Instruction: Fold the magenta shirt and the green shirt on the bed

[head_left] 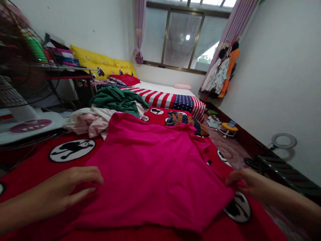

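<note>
A bright pink T-shirt [155,167] lies spread flat on a red bedsheet [37,167] printed with black-and-white round figures. My left hand [67,189] rests on the shirt's left edge, fingers stretched out and lying flat. At the shirt's right corner, my right hand [247,182] pinches the fabric between thumb and fingers.
A pile of pale pink and white clothes [87,122], a green garment [117,98] and a striped orange-and-navy garment [187,122] lie further up the bed. A stars-and-stripes blanket [173,98] lies beyond. A fan [20,67] stands at the left; the floor and a round ring light [284,140] are at the right.
</note>
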`<state>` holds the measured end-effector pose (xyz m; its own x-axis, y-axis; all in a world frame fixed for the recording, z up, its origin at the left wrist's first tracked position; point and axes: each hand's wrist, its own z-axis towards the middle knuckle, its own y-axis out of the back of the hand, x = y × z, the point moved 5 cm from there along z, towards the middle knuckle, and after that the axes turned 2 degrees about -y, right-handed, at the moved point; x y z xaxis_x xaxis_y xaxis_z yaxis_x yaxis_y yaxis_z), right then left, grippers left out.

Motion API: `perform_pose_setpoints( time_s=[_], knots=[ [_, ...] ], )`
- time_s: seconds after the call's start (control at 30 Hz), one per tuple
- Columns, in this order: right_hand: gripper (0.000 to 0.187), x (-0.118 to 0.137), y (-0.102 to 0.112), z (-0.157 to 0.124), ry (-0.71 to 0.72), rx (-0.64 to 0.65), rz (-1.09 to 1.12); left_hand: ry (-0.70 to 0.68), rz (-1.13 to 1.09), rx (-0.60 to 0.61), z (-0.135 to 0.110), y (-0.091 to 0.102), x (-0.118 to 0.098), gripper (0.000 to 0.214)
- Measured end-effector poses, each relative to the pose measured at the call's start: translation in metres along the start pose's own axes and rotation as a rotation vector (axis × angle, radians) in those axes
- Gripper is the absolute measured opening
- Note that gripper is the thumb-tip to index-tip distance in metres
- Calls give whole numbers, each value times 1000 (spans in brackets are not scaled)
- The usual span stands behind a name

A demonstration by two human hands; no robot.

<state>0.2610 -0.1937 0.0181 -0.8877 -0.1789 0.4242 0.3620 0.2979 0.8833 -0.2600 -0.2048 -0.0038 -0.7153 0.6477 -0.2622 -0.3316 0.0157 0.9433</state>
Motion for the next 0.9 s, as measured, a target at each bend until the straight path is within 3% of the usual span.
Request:
perform_pose_setpoints(
  time_s=[0.07,0.13,0.23,0.33,0.47,0.57,0.67,0.73,0.8,0.9],
  knots=[
    [25,8,5,27,17,-43,-7,-21,-79,38,30,3,1,27],
    [23,18,13,57,47,-183,-2,-20,-42,-8,63,9,11,27],
    [24,26,28,103,40,-386,-17,4,129,-208,112,27,38,34],
    [25,25,45,149,1,-508,-85,72,322,-366,152,48,69,46],
    [28,14,66,205,-92,-641,-153,145,447,-271,188,57,99,46],
    [45,2,69,242,-120,-623,-128,150,417,-210,199,55,109,35],
    [81,-5,64,269,-104,-563,-87,178,351,-249,199,55,115,33],
    [88,-8,62,281,-87,-516,-44,176,335,-277,199,56,118,33],
    [71,-11,63,290,-63,-450,13,171,330,-285,200,57,121,35],
    [27,-18,71,298,-63,-385,117,194,323,-306,203,59,125,37]
  ],
)
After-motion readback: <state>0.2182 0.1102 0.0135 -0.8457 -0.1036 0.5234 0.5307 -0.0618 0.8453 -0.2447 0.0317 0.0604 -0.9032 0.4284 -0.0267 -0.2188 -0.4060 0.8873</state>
